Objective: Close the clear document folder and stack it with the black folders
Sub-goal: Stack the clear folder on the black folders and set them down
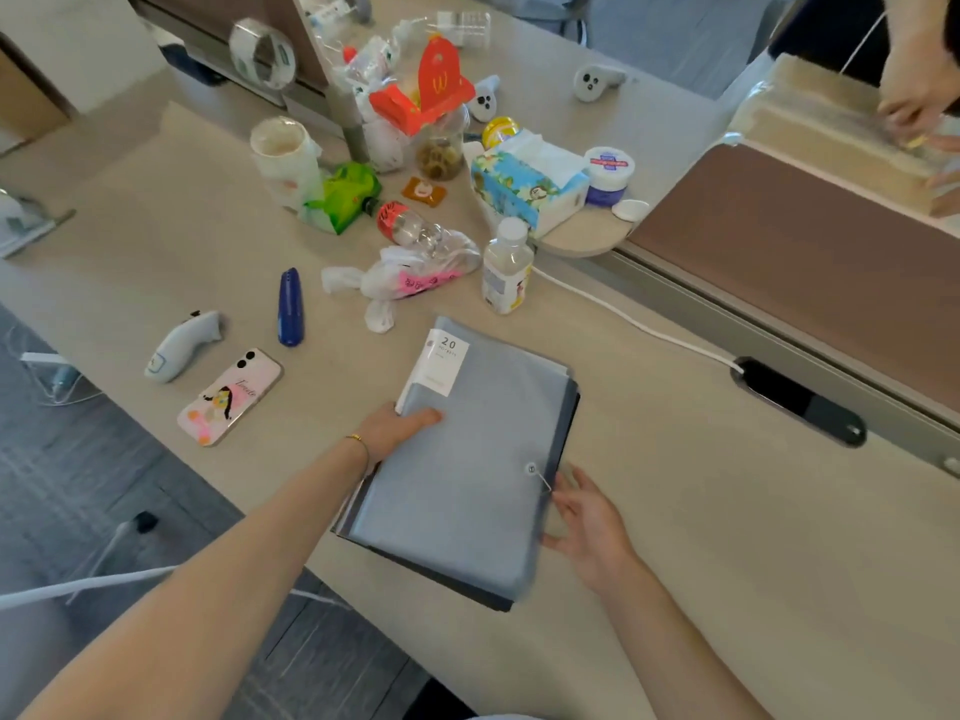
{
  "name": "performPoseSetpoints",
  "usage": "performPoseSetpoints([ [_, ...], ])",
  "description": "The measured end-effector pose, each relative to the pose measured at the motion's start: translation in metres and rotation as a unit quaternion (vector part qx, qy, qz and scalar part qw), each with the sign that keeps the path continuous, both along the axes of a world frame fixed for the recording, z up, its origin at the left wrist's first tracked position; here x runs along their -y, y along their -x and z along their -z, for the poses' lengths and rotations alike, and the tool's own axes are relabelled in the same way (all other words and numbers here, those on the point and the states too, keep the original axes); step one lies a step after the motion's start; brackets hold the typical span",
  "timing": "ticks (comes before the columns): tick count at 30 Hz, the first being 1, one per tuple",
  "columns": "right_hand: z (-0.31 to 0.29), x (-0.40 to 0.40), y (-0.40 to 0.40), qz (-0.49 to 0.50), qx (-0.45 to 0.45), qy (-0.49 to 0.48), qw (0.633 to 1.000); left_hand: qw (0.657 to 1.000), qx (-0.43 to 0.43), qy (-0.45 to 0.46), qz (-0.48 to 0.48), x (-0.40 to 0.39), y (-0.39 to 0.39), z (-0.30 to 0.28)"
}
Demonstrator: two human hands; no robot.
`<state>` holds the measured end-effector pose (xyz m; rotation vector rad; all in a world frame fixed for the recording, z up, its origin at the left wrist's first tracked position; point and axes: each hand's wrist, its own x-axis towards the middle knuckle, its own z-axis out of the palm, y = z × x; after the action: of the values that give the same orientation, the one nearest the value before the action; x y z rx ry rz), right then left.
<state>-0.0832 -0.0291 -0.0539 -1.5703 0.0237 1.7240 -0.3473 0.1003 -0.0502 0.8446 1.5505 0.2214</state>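
Beige desk (701, 537) edge nearest: the clear folder (467, 459) lies closed atop the black folders (570, 407), squared for stacking. The left hand (389, 428) grips its left edge, steadying; the right hand (587, 517), fingers relaxed, nudges the right edge, perhaps touching. Beyond sits a water bottle (506, 267).

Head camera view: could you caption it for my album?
Both hands square a closed translucent grey folder atop black folders.
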Motion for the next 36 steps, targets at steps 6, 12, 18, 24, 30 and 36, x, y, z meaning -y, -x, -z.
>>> performPoseSetpoints([
  [6, -0.002, 0.015, -0.05, -0.025, 0.028, 0.007, 0.999, 0.998, -0.022, -0.057, -0.03, 0.03, -0.058, -0.035],
  [12, -0.04, 0.009, -0.094, -0.021, 0.09, -0.069, 0.993, 0.968, 0.011, -0.251, 0.014, 0.063, -0.109, -0.086],
  [18, -0.094, -0.006, -0.115, 0.085, 0.226, -0.24, 0.94, 0.937, 0.084, -0.337, 0.048, 0.081, -0.125, -0.083],
  [24, -0.076, -0.002, -0.119, 0.054, 0.301, -0.259, 0.916, 0.952, -0.004, -0.3, 0.062, 0.092, -0.135, -0.044],
  [30, -0.076, -0.012, -0.122, 0.084, 0.275, -0.251, 0.924, 0.951, 0.037, -0.305, 0.035, 0.077, -0.148, -0.052],
  [36, -0.08, -0.023, -0.125, 0.08, 0.254, -0.219, 0.939, 0.946, 0.059, -0.315, 0.049, 0.06, -0.149, -0.054],
])
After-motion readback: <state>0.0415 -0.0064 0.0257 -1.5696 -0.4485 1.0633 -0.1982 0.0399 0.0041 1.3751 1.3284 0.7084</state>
